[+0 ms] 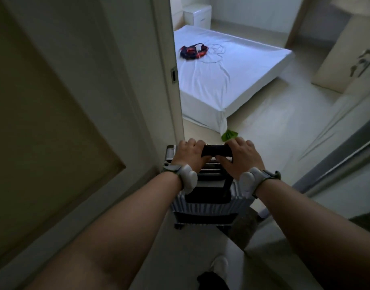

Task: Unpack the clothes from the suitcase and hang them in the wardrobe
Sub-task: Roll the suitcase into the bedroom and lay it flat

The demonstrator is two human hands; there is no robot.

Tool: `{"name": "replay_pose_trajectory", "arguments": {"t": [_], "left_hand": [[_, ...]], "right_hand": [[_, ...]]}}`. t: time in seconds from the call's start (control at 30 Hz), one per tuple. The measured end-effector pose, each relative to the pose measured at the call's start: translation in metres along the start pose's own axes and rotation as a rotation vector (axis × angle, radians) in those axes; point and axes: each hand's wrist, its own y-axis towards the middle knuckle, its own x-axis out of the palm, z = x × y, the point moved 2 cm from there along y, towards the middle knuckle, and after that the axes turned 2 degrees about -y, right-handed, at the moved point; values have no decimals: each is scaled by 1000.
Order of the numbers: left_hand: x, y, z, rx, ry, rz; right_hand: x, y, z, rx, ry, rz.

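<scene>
Head camera: both hands are wrapped round the pull handle (216, 150), the left hand (188, 152) curled over its left end and the right hand (240, 155) over its right, likely so the upright suitcase (203, 204) steers straight. The door frame (169, 80) stands left of the suitcase and the bed (221, 80) lies beyond it. The suitcase looks closed, so unpacking hasn't begun.

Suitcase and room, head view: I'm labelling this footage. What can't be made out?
Head view:
- Suitcase: contents hidden inside its shell; top hidden by left hand and right hand gripping the handle.
- Dark bundle on the bed: too small, blurred.
- Green item: partly behind the right hand.
- Pale cabinet: cut by the right edge.
</scene>
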Motion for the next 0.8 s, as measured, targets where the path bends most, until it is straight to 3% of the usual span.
{"name": "replay_pose_trajectory", "arguments": {"t": [0.4, 0.8], "left_hand": [[-1, 165, 31, 145, 18, -61], [-4, 339, 78, 470, -35, -152]], "right_hand": [[-13, 111, 82, 167, -25, 10], [-28, 216, 171, 470, -99, 40]]}}
